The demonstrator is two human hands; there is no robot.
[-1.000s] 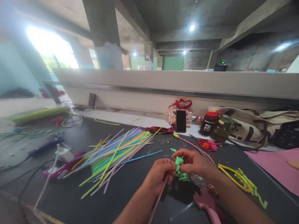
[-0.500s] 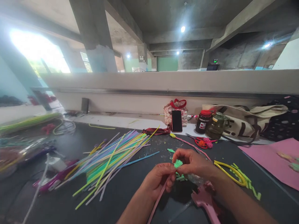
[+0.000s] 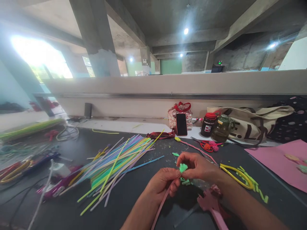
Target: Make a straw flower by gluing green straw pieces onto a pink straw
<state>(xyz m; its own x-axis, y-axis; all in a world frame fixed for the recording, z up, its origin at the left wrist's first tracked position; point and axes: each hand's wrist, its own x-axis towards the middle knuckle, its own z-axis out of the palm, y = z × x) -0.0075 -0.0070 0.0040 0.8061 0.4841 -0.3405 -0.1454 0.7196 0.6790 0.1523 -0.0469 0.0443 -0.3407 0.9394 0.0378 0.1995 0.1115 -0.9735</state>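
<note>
My left hand [image 3: 165, 180] is closed on a pink pipe-cleaner stem [image 3: 161, 209], which runs down toward the bottom edge. At its top is a bunch of short mint-green pipe-cleaner pieces [image 3: 183, 168]. My right hand [image 3: 195, 167] pinches around that green bunch, fingers curled at its side and base. Below the hands lie loose green cut pieces [image 3: 185, 182]. A pink glue gun [image 3: 211, 204] rests under my right forearm, partly hidden by it. Just beyond the hands, a finished-looking pink stem with a yellow tip [image 3: 194, 147] lies on the dark table.
Many coloured pipe cleaners [image 3: 120, 163] are heaped left of centre. Red-handled scissors [image 3: 203, 145], a yellow loop [image 3: 237, 175] and yellow-green cut pieces [image 3: 260, 188] lie to the right. A phone [image 3: 181, 124], a black bottle [image 3: 208, 125] and a green jug [image 3: 220, 128] stand behind. Pink paper [image 3: 275, 163] lies far right.
The view has shifted slightly. Both hands keep nearly the same grip on the stem and the green bunch, with little visible movement.
</note>
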